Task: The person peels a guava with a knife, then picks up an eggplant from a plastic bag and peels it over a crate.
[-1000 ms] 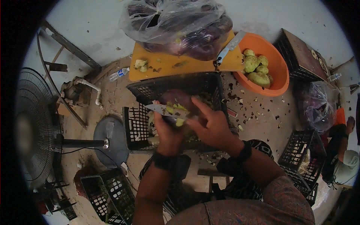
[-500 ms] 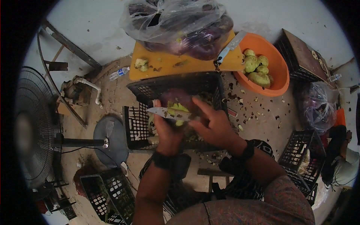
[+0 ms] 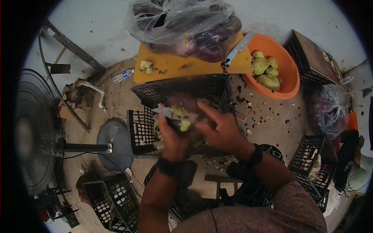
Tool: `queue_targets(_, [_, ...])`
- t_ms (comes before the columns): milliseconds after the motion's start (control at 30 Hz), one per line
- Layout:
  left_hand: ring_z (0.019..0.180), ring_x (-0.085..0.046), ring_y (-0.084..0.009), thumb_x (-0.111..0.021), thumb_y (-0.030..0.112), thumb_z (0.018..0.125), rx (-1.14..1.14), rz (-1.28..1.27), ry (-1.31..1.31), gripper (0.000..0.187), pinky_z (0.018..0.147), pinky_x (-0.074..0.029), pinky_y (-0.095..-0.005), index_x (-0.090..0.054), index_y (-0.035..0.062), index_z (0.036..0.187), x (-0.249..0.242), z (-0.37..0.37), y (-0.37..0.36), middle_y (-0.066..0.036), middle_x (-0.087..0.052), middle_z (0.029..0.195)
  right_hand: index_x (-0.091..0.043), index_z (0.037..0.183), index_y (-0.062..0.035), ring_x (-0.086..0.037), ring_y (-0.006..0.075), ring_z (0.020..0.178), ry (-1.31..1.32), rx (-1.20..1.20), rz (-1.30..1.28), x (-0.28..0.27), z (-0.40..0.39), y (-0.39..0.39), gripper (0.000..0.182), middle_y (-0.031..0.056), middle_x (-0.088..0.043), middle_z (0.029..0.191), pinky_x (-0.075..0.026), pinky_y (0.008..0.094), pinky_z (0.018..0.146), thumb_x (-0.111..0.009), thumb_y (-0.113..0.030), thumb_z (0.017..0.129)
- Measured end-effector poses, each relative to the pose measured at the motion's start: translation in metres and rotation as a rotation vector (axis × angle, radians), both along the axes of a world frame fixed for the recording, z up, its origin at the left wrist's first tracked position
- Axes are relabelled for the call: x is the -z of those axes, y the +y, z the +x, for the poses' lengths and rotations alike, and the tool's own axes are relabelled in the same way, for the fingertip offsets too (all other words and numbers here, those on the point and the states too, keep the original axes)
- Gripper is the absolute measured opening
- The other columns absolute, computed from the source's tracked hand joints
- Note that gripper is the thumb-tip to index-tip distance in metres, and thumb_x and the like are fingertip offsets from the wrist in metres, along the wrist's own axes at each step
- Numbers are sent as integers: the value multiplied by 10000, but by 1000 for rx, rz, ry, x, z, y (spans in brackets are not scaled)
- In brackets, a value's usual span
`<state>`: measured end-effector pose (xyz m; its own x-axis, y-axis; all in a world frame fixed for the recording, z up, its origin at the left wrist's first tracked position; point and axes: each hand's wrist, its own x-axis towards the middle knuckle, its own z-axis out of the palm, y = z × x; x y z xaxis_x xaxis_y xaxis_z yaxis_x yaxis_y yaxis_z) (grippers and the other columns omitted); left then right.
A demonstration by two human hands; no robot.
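Note:
Over a black crate point(image 3: 182, 83), my left hand point(image 3: 173, 141) is closed around a dark purple eggplant point(image 3: 185, 125), with pale green flesh showing where skin is off. My right hand point(image 3: 223, 130) grips a knife point(image 3: 165, 111), its index finger stretched out along the far side. The blade points left across the top of the eggplant and is smeared by motion; its handle is hidden in my fingers. Beyond the blade, a blurred purple shape point(image 3: 182, 100) shows inside the crate, among peelings.
A yellow board point(image 3: 167, 72) bears a plastic bag of eggplants point(image 3: 186, 35), pale scraps and a second knife point(image 3: 239, 50). At right stands an orange basin point(image 3: 289, 83) with several peeled greenish vegetables point(image 3: 268, 72). A fan point(image 3: 35, 132) is at left; another person's arm point(image 3: 357, 155) shows far right.
The blade has shifted slightly and blurred over the eggplant. The yellow-green piece at the blade looks smaller, and a pale peeled patch shows nearer my left palm. Both hands stay nearly in place.

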<state>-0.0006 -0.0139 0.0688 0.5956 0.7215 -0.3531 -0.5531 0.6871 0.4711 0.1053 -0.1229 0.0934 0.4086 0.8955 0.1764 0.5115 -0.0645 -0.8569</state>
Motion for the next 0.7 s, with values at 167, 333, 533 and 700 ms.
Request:
queue_targets(167, [1046, -535, -269, -374, 501, 889, 39, 38, -5, 529, 902, -432, -411, -482, 84, 1197, 13, -4, 7, -101, -546, 1151, -458, 1272, -89, -590, 307, 554, 59, -22, -97, -7, 5, -1, 535, 132, -596, 619, -458, 387, 544, -616, -289, 802])
queue_targets(333, [1039, -539, -277, -362, 505, 894, 70, 30, -33, 542, 902, -429, -422, -481, 74, 1201, 5, 0, 8, -111, -546, 1152, -441, 1284, -87, -595, 302, 575, 7, -40, -144, -9, 3, -1, 556, 128, -603, 646, -461, 396, 557, -616, -292, 798])
queue_targets(533, [1057, -525, -292, -364, 512, 894, 66, 41, -37, 551, 926, -408, -437, -478, 71, 1204, 2, 2, 4, -127, -539, 1159, -429, 1290, -63, -597, 308, 583, 3, -45, -110, -11, 3, -2, 574, 129, -604, 654, -464, 393, 557, -611, -299, 799])
queue_targets(700, [1081, -510, -285, -379, 510, 886, 45, 8, -28, 550, 938, -399, -434, -470, 75, 1210, -2, 2, 2, -120, -526, 1177, -441, 1277, -51, -598, 323, 580, -65, -35, -80, -6, 4, -2, 570, 140, -599, 638, -464, 406, 561, -617, -304, 798])
